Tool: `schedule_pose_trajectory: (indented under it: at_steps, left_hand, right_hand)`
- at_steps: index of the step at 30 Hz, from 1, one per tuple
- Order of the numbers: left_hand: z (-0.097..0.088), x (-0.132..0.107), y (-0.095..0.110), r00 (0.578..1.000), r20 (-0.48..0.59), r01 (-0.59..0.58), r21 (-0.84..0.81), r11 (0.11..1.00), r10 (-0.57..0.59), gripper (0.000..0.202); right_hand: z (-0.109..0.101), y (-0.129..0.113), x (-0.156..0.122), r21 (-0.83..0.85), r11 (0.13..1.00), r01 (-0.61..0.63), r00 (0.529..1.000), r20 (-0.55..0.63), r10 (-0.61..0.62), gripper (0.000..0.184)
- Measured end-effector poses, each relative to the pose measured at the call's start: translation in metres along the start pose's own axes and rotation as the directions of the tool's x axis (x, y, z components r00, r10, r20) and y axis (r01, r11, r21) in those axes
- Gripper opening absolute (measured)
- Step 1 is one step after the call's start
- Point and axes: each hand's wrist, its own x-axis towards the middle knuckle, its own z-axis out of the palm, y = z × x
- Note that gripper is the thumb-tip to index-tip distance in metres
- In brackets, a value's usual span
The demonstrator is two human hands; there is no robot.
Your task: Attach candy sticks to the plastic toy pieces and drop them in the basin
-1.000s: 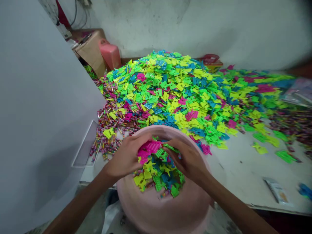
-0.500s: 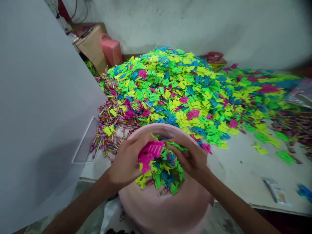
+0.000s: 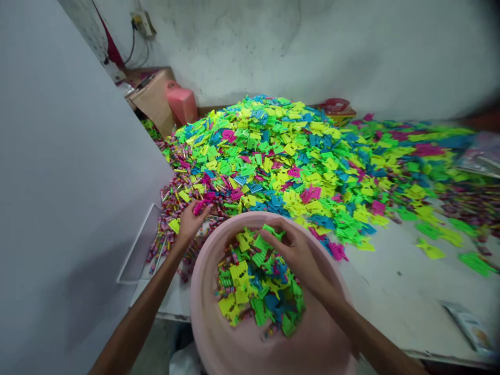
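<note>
Pink plastic basin, right hand inside, left hand outside

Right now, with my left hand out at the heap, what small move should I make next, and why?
I'd probably close the left hand on the magenta piece at its fingertips and lift it into the pink basin. That hand is at the edge of the colored heap, beside the basin rim, while the right hand rests on the plastic pieces in the basin.

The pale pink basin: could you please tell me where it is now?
In the head view, the pale pink basin sits bottom centre, right by the heap of coloured plastic pieces, with the right hand inside it.
</note>
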Motion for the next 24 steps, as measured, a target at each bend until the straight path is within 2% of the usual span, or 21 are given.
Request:
schedule_pose_trajectory:
  at_steps: [3, 5, 7, 9, 12, 13, 16, 20, 24]
  left_hand:
    - [0.007, 0.000, -0.006, 0.999, -0.025, -0.019, 0.003, 1.000, 0.019, 0.022]
    - [0.009, -0.003, 0.000, 0.999, -0.014, -0.040, -0.032, 0.999, 0.040, 0.021]
    - [0.011, -0.010, 0.012, 0.997, 0.045, -0.058, -0.090, 0.994, 0.062, 0.027]
    - [0.011, -0.020, 0.032, 0.985, 0.150, -0.057, -0.150, 0.987, 0.079, 0.034]
    - [0.010, -0.043, 0.067, 0.939, 0.327, -0.034, -0.225, 0.974, 0.108, 0.034]
    - [0.009, -0.051, 0.079, 0.909, 0.394, -0.032, -0.255, 0.967, 0.134, 0.032]
    - [0.006, -0.069, 0.105, 0.843, 0.498, -0.076, -0.262, 0.962, 0.202, 0.026]
    - [0.006, -0.081, 0.115, 0.832, 0.495, -0.145, -0.244, 0.959, 0.252, 0.023]
    - [0.006, -0.086, 0.114, 0.864, 0.451, -0.087, -0.304, 0.949, 0.224, 0.024]
  right_hand:
    - [-0.001, 0.003, 0.001, -0.005, 1.000, -0.030, 0.998, 0.048, 0.030, 0.020]
    - [-0.001, 0.005, 0.002, 0.008, 0.998, -0.057, 0.994, 0.089, 0.056, 0.020]
    - [-0.001, 0.005, 0.004, 0.015, 0.997, -0.071, 0.991, 0.114, 0.069, 0.020]
    - [-0.001, 0.004, 0.007, 0.031, 0.995, -0.091, 0.988, 0.128, 0.086, 0.021]
    - [-0.001, -0.002, 0.011, 0.093, 0.988, -0.124, 0.987, 0.117, 0.113, 0.022]
    - [-0.001, -0.005, 0.012, 0.128, 0.984, -0.125, 0.987, 0.118, 0.110, 0.022]
    - [-0.002, -0.014, 0.010, 0.232, 0.968, -0.098, 0.989, 0.130, 0.069, 0.023]
    - [-0.002, -0.020, 0.004, 0.260, 0.961, -0.093, 0.995, 0.071, 0.077, 0.025]
    - [-0.005, -0.021, 0.000, 0.291, 0.949, -0.124, 0.991, 0.091, 0.102, 0.028]
